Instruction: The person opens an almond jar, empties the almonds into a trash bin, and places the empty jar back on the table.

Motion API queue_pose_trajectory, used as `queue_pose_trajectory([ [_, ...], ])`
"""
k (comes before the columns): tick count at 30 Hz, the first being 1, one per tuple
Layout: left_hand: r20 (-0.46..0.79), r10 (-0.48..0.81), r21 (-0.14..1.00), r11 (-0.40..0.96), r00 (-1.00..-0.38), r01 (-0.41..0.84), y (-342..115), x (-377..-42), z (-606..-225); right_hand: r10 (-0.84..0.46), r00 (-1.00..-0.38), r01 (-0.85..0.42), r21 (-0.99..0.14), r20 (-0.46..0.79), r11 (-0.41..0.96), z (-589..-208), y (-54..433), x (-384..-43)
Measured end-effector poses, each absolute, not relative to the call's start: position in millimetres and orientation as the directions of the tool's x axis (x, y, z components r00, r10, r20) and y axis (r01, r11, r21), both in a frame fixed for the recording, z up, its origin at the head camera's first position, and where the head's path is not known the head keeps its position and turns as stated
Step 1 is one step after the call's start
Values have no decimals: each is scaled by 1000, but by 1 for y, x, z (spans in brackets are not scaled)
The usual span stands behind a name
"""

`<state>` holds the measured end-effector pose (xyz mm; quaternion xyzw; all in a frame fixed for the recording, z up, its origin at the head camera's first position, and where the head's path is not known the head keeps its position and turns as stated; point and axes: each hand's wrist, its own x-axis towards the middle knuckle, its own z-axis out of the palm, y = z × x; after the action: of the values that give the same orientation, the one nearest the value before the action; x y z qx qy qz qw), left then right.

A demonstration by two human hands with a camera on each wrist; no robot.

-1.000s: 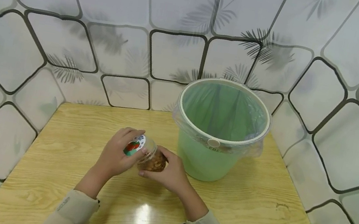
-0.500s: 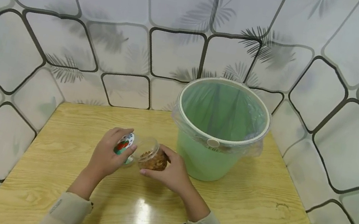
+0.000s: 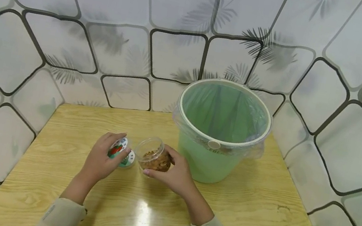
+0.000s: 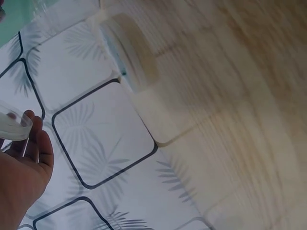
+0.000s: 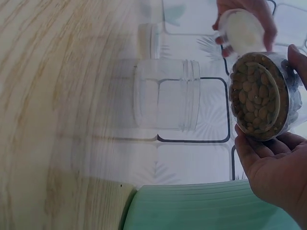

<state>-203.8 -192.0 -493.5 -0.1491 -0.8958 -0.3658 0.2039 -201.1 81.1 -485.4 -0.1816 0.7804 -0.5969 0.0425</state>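
Note:
My left hand [image 3: 99, 157] holds a round lid [image 3: 117, 148] with a red and green picture on it. A second lid [image 3: 127, 159] lies flat on the table just right of that hand. My right hand [image 3: 176, 172] grips a clear jar of almonds [image 5: 256, 93], thumb on one side and fingers on the other. The jar is off the table and tilted, its mouth towards the left. In the right wrist view an empty clear jar [image 5: 165, 96] stands on the table beside the second lid; the head view shows its open rim close behind the almond jar.
A green bucket [image 3: 208, 162] with a white rim and clear plastic liner stands on the wooden table [image 3: 256, 223], right of my right hand. Patterned cloth walls [image 3: 176, 55] enclose the table at the back and sides.
My left hand has drawn the lid off the almond jar and moved left and towards me. The second lid and the empty jar's rim have come into view. My right hand has barely moved.

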Motion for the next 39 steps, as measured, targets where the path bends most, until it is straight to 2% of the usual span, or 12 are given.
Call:
queue_pose_trajectory([
  [15,176,40,663,734,-983,149,-218,-203,-517,-316,-933,-249,-943,172,222,-482,87,-198],
  [22,86,8,633,772,-996,61,-226,-201,-514,-299,-936,-251,-948,186,195,-477,91,-196],
  [39,-84,-2,535,844,-996,-47,-240,-206,-517,-286,-942,-236,-952,175,196,-471,93,-194],
])
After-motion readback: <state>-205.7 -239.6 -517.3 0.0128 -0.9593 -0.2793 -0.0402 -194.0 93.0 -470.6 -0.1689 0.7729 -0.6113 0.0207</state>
